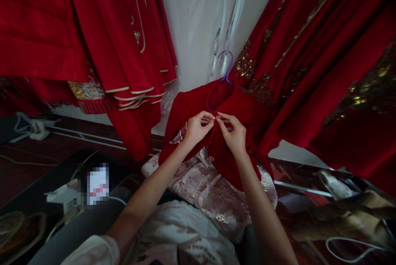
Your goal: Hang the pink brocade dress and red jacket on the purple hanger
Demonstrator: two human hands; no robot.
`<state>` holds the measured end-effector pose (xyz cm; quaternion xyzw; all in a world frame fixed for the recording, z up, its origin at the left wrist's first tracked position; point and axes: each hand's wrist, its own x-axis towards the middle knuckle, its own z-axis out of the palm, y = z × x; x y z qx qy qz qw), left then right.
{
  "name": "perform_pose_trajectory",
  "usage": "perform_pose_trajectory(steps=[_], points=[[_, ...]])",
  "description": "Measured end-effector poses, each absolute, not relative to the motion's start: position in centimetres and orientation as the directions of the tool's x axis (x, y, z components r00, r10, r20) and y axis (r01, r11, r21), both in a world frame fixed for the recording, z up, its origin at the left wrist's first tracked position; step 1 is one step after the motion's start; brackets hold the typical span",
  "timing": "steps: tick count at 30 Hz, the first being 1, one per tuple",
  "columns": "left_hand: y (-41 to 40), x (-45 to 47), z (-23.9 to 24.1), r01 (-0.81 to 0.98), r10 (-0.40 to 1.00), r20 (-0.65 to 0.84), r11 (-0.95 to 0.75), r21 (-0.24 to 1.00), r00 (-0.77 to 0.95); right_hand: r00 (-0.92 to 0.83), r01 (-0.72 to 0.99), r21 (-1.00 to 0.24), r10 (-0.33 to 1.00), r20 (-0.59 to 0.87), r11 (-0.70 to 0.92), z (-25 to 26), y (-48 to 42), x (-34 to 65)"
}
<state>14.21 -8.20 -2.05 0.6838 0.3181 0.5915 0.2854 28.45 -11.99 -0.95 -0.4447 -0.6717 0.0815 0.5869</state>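
Note:
A short red jacket hangs from a purple hanger in front of me. Just below its neck opening, my left hand and my right hand meet, thumb and finger of each pinched together. Between the fingertips shows a small, shiny, pale-gold collar fastening; whether it is joined is too small to tell. White beaded fringe lies on the jacket beside my left wrist. Lower on the front sits a gold ornament. Pale pinkish brocade cloth spreads beneath the jacket, over my lap.
Red garments with pale trim hang at left, and red garments with gold embroidery at right. A white power strip with cables lies at lower left. Crumpled tan wrapping and a white cord lie at lower right.

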Motion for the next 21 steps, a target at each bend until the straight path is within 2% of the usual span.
perform_pose_trajectory(steps=[9,21], points=[[-9.1,14.3,-1.1,0.277,0.693,0.708,-0.712,0.645,0.132,0.144,0.501,-0.635,0.666,0.731,0.588,-1.2,-12.3,28.0],[-9.0,13.7,0.6,0.482,0.636,0.703,-0.748,0.457,0.32,0.143,0.42,-0.7,0.72,0.68,0.578,-1.5,-11.6,28.9]])
